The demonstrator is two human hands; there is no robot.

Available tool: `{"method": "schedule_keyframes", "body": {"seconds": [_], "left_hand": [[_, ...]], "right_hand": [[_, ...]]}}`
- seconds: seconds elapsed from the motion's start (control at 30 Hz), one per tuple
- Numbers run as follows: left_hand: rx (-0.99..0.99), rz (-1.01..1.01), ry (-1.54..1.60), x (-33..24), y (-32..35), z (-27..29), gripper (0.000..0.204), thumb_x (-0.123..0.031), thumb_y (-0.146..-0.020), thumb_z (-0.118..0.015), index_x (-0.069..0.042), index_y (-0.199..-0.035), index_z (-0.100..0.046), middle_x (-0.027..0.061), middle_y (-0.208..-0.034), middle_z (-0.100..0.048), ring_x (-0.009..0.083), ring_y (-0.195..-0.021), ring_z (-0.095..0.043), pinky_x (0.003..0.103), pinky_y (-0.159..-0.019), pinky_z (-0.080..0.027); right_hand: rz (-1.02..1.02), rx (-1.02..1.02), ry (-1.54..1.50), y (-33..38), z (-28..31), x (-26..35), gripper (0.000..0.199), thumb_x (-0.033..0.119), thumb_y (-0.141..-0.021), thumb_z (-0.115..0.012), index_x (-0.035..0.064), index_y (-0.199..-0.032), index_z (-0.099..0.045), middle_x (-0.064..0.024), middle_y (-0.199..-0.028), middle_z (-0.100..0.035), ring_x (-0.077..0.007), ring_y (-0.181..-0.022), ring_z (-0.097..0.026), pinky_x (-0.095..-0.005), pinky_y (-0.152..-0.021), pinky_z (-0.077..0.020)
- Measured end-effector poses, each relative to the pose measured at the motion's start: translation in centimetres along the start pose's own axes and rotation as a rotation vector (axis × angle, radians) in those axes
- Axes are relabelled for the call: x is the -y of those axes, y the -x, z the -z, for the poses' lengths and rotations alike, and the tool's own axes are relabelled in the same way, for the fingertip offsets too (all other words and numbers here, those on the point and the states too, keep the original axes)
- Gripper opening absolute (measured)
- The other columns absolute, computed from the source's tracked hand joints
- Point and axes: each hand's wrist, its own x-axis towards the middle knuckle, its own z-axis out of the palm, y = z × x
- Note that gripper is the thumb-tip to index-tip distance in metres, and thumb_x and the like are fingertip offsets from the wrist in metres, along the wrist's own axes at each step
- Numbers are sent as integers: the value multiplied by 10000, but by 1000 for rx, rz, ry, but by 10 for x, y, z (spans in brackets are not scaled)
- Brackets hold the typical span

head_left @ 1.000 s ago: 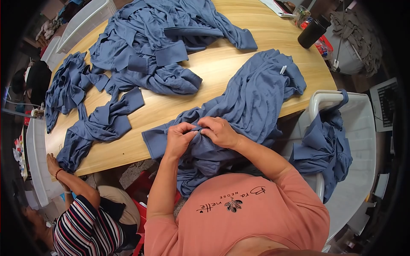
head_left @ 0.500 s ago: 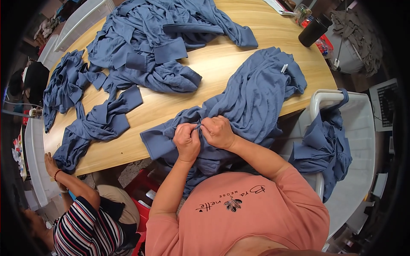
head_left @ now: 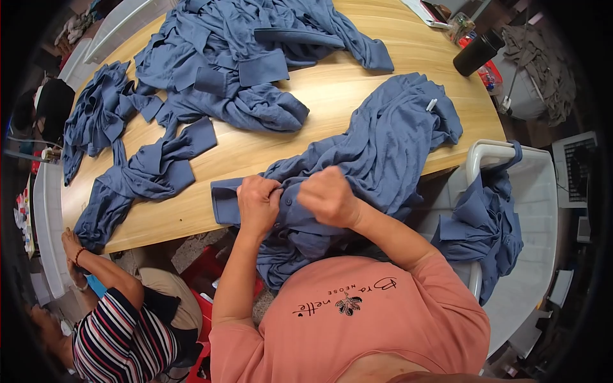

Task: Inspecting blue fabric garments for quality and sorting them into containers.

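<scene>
Nearby, a white chair holds blue garments.

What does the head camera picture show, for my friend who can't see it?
A person's left hand and right hand pinch a blue shirt lying over the near edge of a wooden table. More blue garments are heaped further back, and a black bottle stands at the far right. Another person in a striped top sits at lower left.

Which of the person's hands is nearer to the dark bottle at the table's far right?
Right. The right hand grips the blue garment on the side toward the dark bottle; the left hand grips the same garment farther from it.
</scene>
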Motion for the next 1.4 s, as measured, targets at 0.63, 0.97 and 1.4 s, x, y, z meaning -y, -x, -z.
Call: {"method": "schedule_keyframes", "body": {"seconds": [0.63, 0.97, 1.4], "left_hand": [[273, 54, 267, 22, -9, 11, 125, -35, -649, -679, -7, -754, -617, 96, -759, -589, 276, -878, -538, 353, -780, -434], [232, 114, 326, 18, -9, 8, 109, -45, -677, -670, -13, -739, -586, 92, -766, -575, 256, -850, -532, 333, -779, -431], [-45, 38, 247, -28, 41, 19, 160, -61, -718, -710, -3, -839, -624, 109, -782, -602, 243, -714, -557, 319, -664, -449]], "right_hand": [[-49, 260, -241, -4, -20, -9, 180, 75, -705, -616, 99, -883, -632, 8, -803, -563, -188, -819, -529, -341, -771, -360], [-61, 75, -273, 0, -20, -7, 166, 40, -696, -647, 101, -850, -640, 3, -777, -582, -191, -818, -545, -369, -826, -365], [-168, 19, -394, -13, -8, 4, 244, 55, -658, -715, 82, -885, -630, -13, -830, -596, -207, -857, -557, -422, -870, -367]]}}
